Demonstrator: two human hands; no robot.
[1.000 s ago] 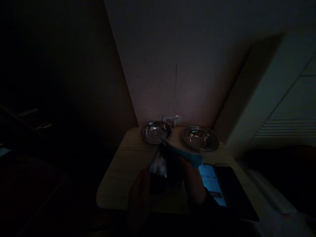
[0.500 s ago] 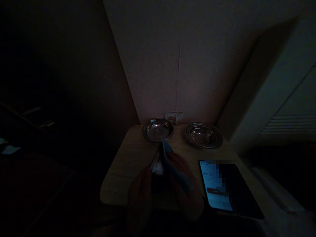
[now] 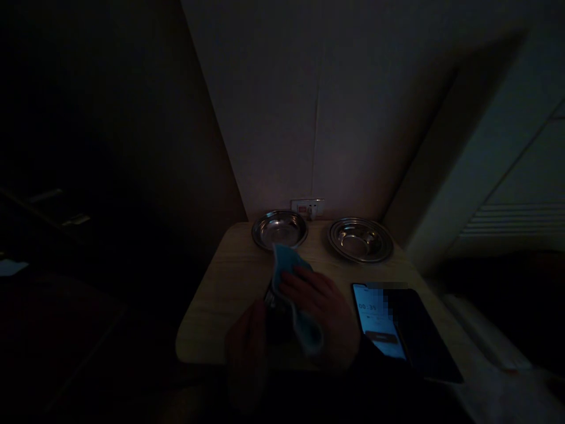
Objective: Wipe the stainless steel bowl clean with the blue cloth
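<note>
Dim, homelike room: a small table (image 3: pixel 216 300) by a wall socket (image 3: pixel 302 208)

The thin, creased light-blue cloth (image 3: pixel 286 259) has a paler border; the glossy blackish object (image 3: pixel 277 327) beside it carries whitish glints. Faint streaky wood grain patterns the pale yellow-brown tabletop (image 3: pixel 216 300). Far left, the round silver metal dish (image 3: pixel 279 231) shines plain; the far-right ringed silver metal dish (image 3: pixel 360 241) matches its colour. Near right, the rectangular phone (image 3: pixel 374 321) glows pale blue with dark digits.

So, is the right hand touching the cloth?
Touching. The head view shows the right hand lying on the cloth, its fingers covering part of it.
</note>
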